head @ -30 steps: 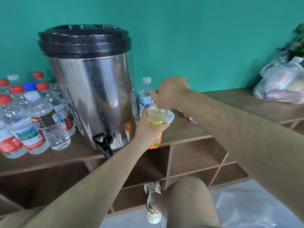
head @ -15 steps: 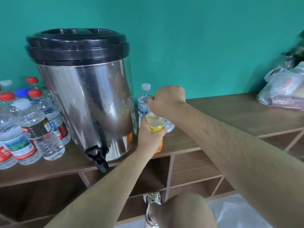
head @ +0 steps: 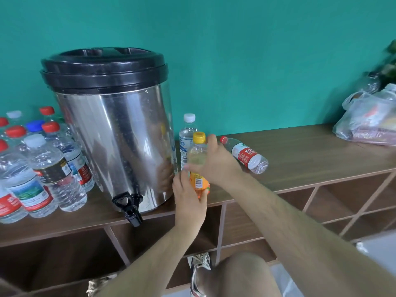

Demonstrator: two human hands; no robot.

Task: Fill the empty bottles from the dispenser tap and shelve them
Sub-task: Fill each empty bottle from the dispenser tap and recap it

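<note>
Left hand [head: 188, 196] grips the yellow-capped bottle [head: 198, 151] low, at the counter [head: 300, 179] front edge; right hand [head: 216, 163] curls round its shoulder (blurred). Open countertop stretches right, beyond a lying red-capped bottle [head: 246, 156].

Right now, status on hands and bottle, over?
Left hand grips yellow-capped bottle low, right hand wraps its shoulder. Cap on, upright. Red-capped bottle lies just behind right hand.

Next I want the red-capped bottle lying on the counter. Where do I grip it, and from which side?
Take the red-capped bottle across its labelled middle, coming down from above. It lies on its side on the counter, cap toward the dispenser, so both flanks are free to pinch, and the label band is its straightest part.
</note>
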